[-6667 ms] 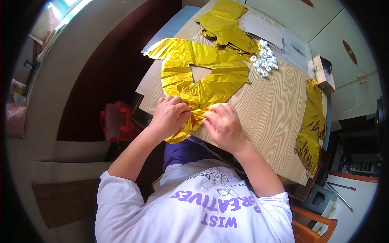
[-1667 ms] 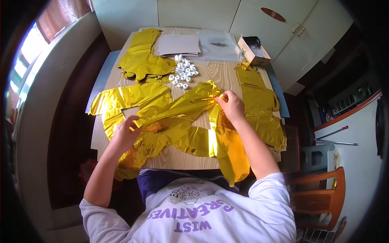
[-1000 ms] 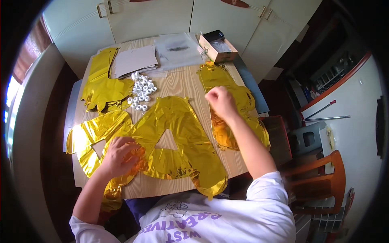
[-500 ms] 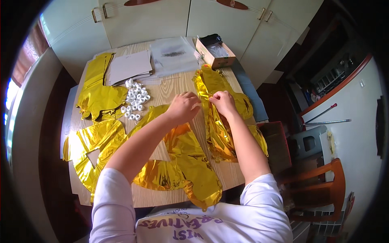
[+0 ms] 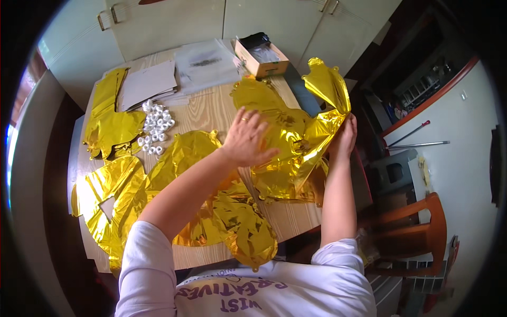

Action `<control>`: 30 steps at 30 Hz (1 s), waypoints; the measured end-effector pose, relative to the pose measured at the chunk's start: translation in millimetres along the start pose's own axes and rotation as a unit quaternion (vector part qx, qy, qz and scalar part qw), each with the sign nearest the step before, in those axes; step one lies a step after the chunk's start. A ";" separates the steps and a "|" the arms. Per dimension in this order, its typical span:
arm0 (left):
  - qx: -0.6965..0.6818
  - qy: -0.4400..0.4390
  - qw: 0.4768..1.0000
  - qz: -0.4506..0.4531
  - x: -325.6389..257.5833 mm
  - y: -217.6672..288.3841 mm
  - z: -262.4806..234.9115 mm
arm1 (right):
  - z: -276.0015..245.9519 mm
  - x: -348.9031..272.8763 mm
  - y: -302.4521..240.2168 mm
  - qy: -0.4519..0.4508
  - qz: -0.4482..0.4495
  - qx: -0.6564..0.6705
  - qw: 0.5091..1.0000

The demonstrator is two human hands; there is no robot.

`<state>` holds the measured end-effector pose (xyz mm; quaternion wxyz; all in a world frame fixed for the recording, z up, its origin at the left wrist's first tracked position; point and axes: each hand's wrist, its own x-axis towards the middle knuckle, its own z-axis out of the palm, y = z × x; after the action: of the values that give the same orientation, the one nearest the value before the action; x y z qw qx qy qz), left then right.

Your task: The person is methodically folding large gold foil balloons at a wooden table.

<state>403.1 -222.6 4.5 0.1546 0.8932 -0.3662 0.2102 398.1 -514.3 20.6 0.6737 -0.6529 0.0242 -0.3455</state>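
My right hand point(image 5: 345, 136) is closed round a gathered part of a flat gold foil balloon point(image 5: 326, 87), lifted at the table's right edge. The foil fans out in creases from that grip, one end sticking up beyond it. More gold foil point(image 5: 262, 99) lies flat to the left of the grip; I cannot tell whether it is one balloon or several. My left hand point(image 5: 245, 138) is open, fingers spread, over the left border of this foil, slightly blurred; whether it touches is unclear. Beneath and beside my left forearm lie other uninflated gold balloons point(image 5: 245, 227).
Small white rolls point(image 5: 157, 122) are heaped left of centre, beside folded gold foil point(image 5: 108, 113). Grey-white cards point(image 5: 148, 84), clear plastic sheets point(image 5: 208, 63) and an open box point(image 5: 264, 61) line the table's far side. A wooden chair point(image 5: 422, 232) stands at right.
My right hand has moved right, drawing foil outward and up, and the folded gold balloon has spread out. My left hand has opened with its fingers spread. The view has shifted slightly.
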 end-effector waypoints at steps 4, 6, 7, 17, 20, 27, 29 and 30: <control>-0.068 -0.097 0.993 0.018 -9.6 13.3 18.0 | -7.4 -9.8 -11.0 0.067 0.049 0.142 0.986; -0.063 -0.110 0.992 0.015 -16.7 12.4 24.6 | -41.3 1.2 -20.6 0.092 0.109 0.251 0.957; -0.059 -0.118 0.991 0.011 -19.7 12.0 27.3 | -58.4 6.5 -27.0 0.108 0.092 0.239 0.961; -0.057 -0.094 0.994 0.011 -20.4 12.3 22.7 | -169.8 -7.8 -135.4 0.250 -0.092 0.008 0.964; -0.108 -0.080 0.991 -0.026 -21.4 6.6 21.7 | -111.9 -28.8 -156.4 0.202 -0.127 -0.046 0.970; -0.098 -0.027 0.993 -0.052 -120.4 -30.6 -93.8 | 140.6 -132.6 -94.4 -0.129 0.003 -0.111 0.985; -0.055 -0.029 0.993 -0.104 -173.2 -43.1 -130.2 | 197.0 -162.4 -58.0 -0.174 0.057 -0.188 0.965; -0.029 -0.039 0.992 -0.115 -194.8 -50.3 -137.8 | 214.4 -171.5 -40.1 -0.155 -0.031 -0.241 0.957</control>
<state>277.9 -14.2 22.1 0.1891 0.9319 -0.2729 0.1458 354.0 -240.3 16.2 0.4806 -0.8419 -0.0186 -0.2446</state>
